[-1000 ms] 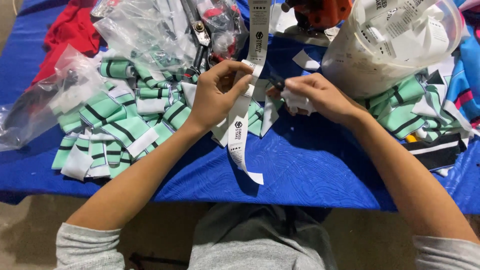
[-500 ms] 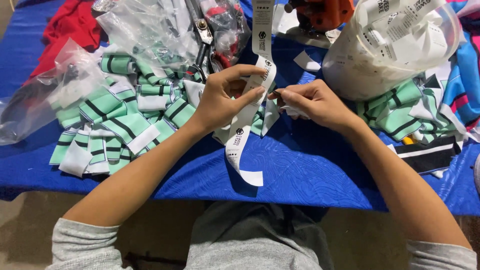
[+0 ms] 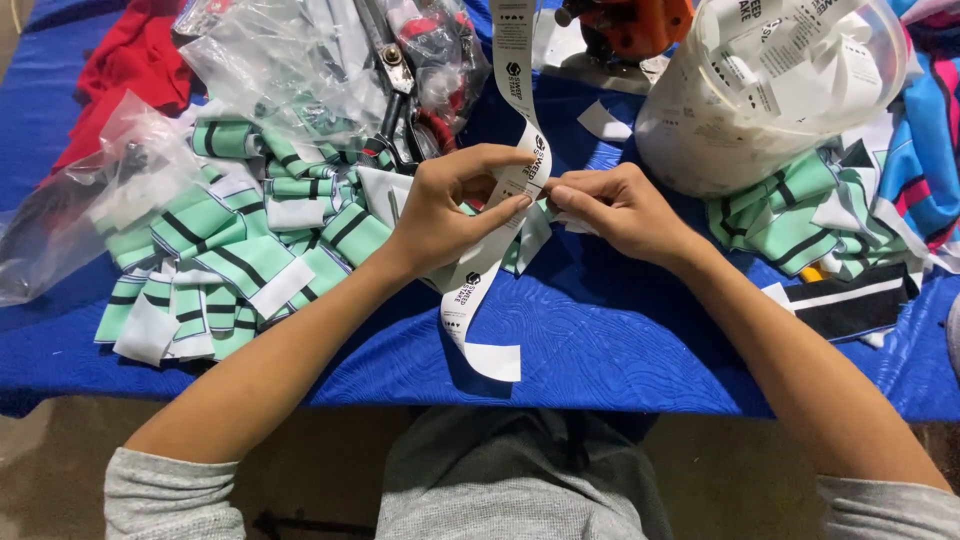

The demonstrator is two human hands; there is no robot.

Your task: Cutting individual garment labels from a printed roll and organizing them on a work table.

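Above the blue table (image 3: 600, 340), we pinch the label strip (image 3: 480, 280) taut between left hand (image 3: 445, 215) and right hand (image 3: 620, 210), steadying it.

Bright, even light; perhaps edge-warped.

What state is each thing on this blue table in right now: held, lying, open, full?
Left hand: pinching the label strip.
Right hand: pinching the same strip, fingertips meeting the left's.
White label strip: held up, its loose end curling onto the blue table.
Clear tub: tilted, stuffed with white labels.
Green striped fabric pieces: piled loosely, lying flat.
Scissors: lying closed, untouched.
Plastic bags: crumpled, open.
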